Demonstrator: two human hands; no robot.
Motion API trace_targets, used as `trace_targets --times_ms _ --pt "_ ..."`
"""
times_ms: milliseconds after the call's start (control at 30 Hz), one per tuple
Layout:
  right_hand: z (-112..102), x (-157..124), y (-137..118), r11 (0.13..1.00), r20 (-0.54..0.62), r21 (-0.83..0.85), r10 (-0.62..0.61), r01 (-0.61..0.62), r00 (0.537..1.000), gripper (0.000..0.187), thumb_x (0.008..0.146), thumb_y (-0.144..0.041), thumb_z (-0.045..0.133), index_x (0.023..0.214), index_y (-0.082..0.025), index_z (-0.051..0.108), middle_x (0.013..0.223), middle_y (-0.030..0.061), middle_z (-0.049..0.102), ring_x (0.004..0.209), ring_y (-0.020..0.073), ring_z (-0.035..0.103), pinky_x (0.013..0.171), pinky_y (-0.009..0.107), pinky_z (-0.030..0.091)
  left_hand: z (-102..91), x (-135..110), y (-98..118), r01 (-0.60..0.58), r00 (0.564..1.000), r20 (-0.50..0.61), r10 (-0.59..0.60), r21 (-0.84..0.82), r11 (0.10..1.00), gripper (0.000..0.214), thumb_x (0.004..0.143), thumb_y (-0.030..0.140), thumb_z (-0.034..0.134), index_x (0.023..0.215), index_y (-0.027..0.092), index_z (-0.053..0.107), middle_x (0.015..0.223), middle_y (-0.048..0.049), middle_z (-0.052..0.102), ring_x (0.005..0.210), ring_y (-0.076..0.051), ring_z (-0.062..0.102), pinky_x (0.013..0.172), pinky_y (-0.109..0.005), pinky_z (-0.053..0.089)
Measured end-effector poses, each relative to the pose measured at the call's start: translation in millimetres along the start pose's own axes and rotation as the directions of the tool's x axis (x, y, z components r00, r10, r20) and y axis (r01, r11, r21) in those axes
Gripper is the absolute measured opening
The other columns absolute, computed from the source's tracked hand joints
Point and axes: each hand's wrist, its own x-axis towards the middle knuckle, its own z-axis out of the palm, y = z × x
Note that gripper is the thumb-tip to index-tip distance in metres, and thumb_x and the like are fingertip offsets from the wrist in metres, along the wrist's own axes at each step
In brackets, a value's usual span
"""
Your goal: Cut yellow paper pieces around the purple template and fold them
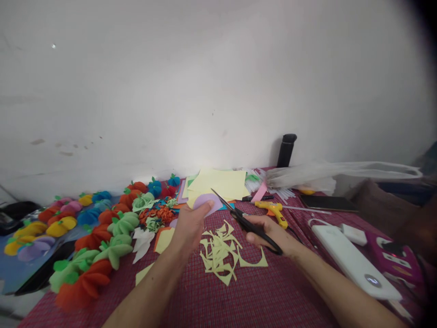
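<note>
**Evidently Light Stock: Grip and Handling Notes**

The purple piece (214, 201) was in the left hand (191, 224), in front of the pale yellow sheets (218, 181) and apparently raised off the desk (273, 300). The left fingers were closed in a pinch, with the thumb on the upper face and the others mostly hidden. The curved far edge stood free of the grip.

Material: thin and flat, probably paper or felt; which of the two could not be told. Expected handling: very light, flexible, unlikely to slip, but liable to crease under a hard pinch. Recommended hold: flat between thumb and forefinger near the rim, with the fingers clear of the blades.

The scissors (251, 224) were in the right hand (269, 232), its fingers curled closed around the black handles. The blades pointed away and leftward, toward the right side of the purple piece; contact and blade opening could not be told. Expected handling: rigid, heavier than the piece, sharp at the tip; best held by the handles only.

Pale yellow scraps (218, 256) lay loose on the desk between the forearms, probably light enough to shift if brushed.
</note>
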Motion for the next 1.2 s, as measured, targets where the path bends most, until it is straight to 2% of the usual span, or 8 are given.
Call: trace_targets --times_ms 133,233,367,567,767,1000,1200 --pt "1.7 0.4 1.1 0.996 0.036 0.084 -0.008 0.005 0.999 0.044 0.077 -0.045 0.057 0.109 -0.015 0.05 0.071 -0.0023 0.038 0.056 0.0071 0.032 0.048 0.019 0.025 -1.2 -0.6 -1.3 0.048 0.999 0.005 -0.048 0.014 0.999 0.035 0.057 0.017 0.072 0.091 0.011 0.065 0.084 -0.0079 0.07 0.074 -0.018 0.064 0.078 -0.035 0.047" --pt "2.4 0.5 2.1 0.992 0.068 0.118 -0.038 0.03 0.997 0.05 0.078 -0.048 0.055 0.113 -0.013 0.048 0.069 -0.0023 0.038 0.057 0.0078 0.032 0.049 0.02 0.026 -1.1 -1.2 -5.6 0.07 0.998 0.004 -0.07 0.021 0.997 0.032 0.059 0.017 0.071 0.09 0.013 0.065 0.079 -0.005 0.07 0.069 -0.017 0.063 0.073 -0.034 0.048" --pt "2.2 0.3 3.1 0.993 0.052 0.116 -0.032 0.026 0.998 0.048 0.08 -0.047 0.053 0.113 -0.012 0.048 0.066 -0.0032 0.037 0.056 0.0076 0.031 0.049 0.02 0.025 1.6 -1.8 -11.0 0.076 0.997 0.001 -0.076 0.003 0.997 0.025 0.061 0.017 0.069 0.085 0.013 0.065 0.073 -0.0032 0.069 0.062 -0.015 0.062 0.068 -0.032 0.048" --pt "0.8 0.0 7.6 0.989 0.037 0.149 -0.017 0.012 0.999 0.043 0.078 -0.044 0.056 0.108 -0.013 0.052 0.068 -0.0032 0.036 0.055 0.0066 0.029 0.048 0.019 0.024 5.9 -2.9 -13.4 0.066 0.998 0.012 -0.066 -0.007 0.998 0.023 0.06 0.016 0.07 0.082 0.013 0.064 0.073 -0.0035 0.068 0.067 -0.017 0.063 0.072 -0.033 0.048" --pt "0.7 0.3 8.0 0.99 0.037 0.136 -0.036 0.031 0.999 0.043 0.079 -0.042 0.056 0.111 -0.014 0.05 0.067 -0.0035 0.036 0.055 0.0064 0.028 0.047 0.019 0.022 7.2 -4.3 -10.9 0.074 0.997 0.028 -0.074 -0.014 0.997 0.024 0.06 0.016 0.07 0.082 0.012 0.063 0.073 -0.0039 0.069 0.072 -0.019 0.064 0.075 -0.034 0.048" --pt "-1.0 -0.2 6.8 0.996 0.047 0.081 -0.047 0.043 0.998 0.039 0.079 -0.044 0.055 0.104 -0.014 0.053 0.065 -0.0041 0.036 0.052 0.0064 0.029 0.046 0.02 0.021 6.3 -3.8 -12.1 0.066 0.997 0.046 -0.065 -0.015 0.998 0.029 0.061 0.017 0.069 0.088 0.011 0.063 0.075 -0.0053 0.069 0.075 -0.02 0.065 0.075 -0.034 0.048" --pt "-1.0 0.4 2.2 0.997 0.036 0.062 -0.05 0.048 0.998 0.037 0.079 -0.044 0.056 0.101 -0.014 0.054 0.067 -0.0035 0.035 0.054 0.007 0.028 0.047 0.02 0.021 5.0 -3.8 -12.6 0.079 0.996 0.054 -0.078 -0.02 0.997 0.017 0.063 0.016 0.068 0.08 0.013 0.064 0.072 -0.0033 0.069 0.075 -0.018 0.065 0.077 -0.032 0.047"
